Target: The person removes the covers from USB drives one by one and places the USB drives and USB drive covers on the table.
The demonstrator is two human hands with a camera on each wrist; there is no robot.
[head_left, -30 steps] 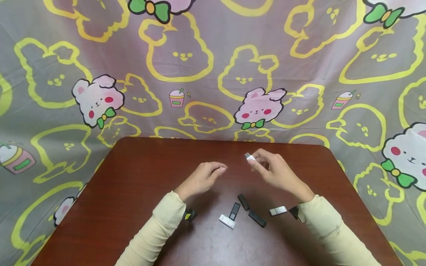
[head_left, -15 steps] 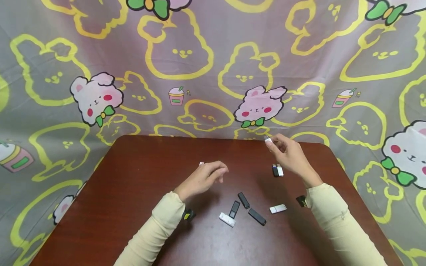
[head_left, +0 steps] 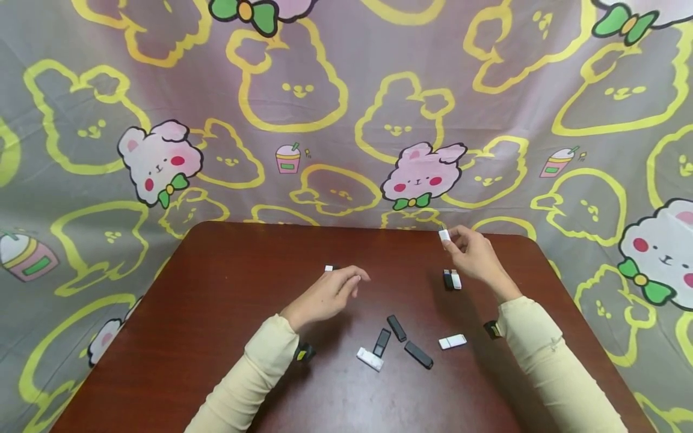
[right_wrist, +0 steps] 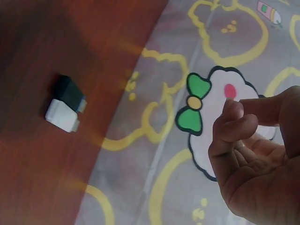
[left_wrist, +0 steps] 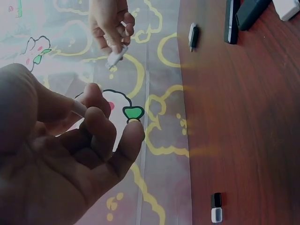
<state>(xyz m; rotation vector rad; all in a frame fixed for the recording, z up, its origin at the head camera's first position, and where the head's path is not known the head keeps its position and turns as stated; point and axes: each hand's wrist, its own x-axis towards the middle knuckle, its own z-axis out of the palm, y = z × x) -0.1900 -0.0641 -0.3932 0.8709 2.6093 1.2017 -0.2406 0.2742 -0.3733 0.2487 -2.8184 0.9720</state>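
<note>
My right hand [head_left: 476,255] pinches a white USB stick [head_left: 444,235] above the table's far right part, its metal plug pointing up and away. In the right wrist view the held stick is hidden behind the curled fingers [right_wrist: 234,126]. Below this hand, a black USB stick [right_wrist: 69,92] and a white USB stick [right_wrist: 62,115] lie side by side, plugs bare. My left hand [head_left: 323,294] is raised near the middle of the table, thumb and fingertip pinching a small white cap [left_wrist: 78,108], mostly covered. Beyond it lie a white cap [left_wrist: 216,215] and a black cap [left_wrist: 216,200].
On the brown table [head_left: 227,313], nearer me, lie several USB sticks: a white one [head_left: 370,359], black ones [head_left: 381,341] and, farther right, a silver-white one [head_left: 452,341]. A patterned cloth [head_left: 325,108] hangs behind the table's far edge.
My right hand has moved right and away from the left hand with the white USB stick, uncovering the two sticks on the table. The stick has turned more upright. My left hand has barely moved.
</note>
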